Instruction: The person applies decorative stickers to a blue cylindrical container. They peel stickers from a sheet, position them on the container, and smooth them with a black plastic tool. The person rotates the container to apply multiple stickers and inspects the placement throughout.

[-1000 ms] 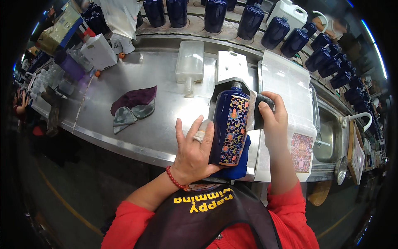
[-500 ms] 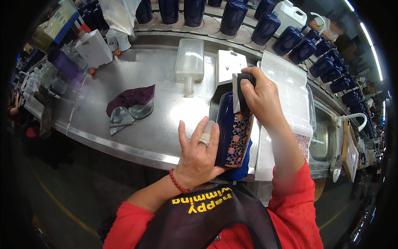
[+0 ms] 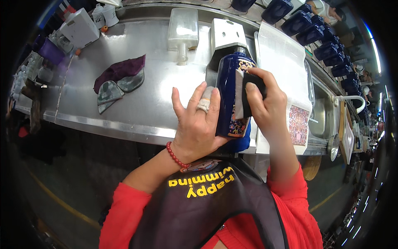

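Observation:
A dark blue glazed bottle (image 3: 225, 99) with a flowered band lies tilted against a white stand (image 3: 229, 34), its neck pointing away from me. My right hand (image 3: 270, 101) grips a black squeegee (image 3: 247, 101) with a grey edge, pressed onto the flowered band and covering its middle. My left hand (image 3: 195, 128) is beside the bottle's lower left, fingers stretched and apart, the thumb side touching its base. One finger wears a pale finger cover (image 3: 206, 97). Under the bottle's near end, a blue cloth (image 3: 240, 143) shows.
A clear bottle (image 3: 182, 33) lies on the metal table (image 3: 137, 108), left of the stand. Purple and grey-green cloths (image 3: 120, 79) are farther left. At right are white sheets (image 3: 284, 66), a patterned decal sheet (image 3: 298, 124) and a sink (image 3: 321, 118). Several blue bottles (image 3: 296, 23) line the back.
My right hand has drawn the squeegee down the flowered band toward me, uncovering the bottle's neck and upper pattern. My left hand stays by the base. The whole view has shifted.

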### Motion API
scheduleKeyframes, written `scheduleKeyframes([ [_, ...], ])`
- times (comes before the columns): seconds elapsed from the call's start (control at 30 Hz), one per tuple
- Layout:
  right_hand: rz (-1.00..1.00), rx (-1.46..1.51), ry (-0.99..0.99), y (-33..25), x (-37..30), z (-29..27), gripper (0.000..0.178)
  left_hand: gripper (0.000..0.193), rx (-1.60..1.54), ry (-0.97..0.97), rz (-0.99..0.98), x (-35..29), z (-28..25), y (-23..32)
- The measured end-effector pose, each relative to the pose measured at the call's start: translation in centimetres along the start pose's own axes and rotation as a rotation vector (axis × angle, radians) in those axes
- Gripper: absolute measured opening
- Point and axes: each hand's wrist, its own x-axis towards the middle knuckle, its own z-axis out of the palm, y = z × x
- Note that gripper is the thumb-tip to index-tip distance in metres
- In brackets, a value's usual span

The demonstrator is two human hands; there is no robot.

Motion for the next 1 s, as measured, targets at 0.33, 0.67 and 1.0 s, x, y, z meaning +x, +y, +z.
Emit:
scheduleKeyframes([
  [0.33, 0.217, 0.352, 0.102, 0.2, -2.5, -0.9, 0.027, 0.110, -0.084, -0.036, -0.042, 0.6, -0.3, -0.1],
  [0.67, -0.074, -0.023, -0.029, -2.7, -0.8, -0.2, 0.030, 0.114, -0.040, -0.026, -0.044, 0.4, -0.2, -0.2],
  [1.0, -0.001, 0.055, -0.043, -1.3, -3.8, 0.8, 0.031, 0.111, -0.060, -0.094, -0.047, 0.6, -0.4, -0.6],
])
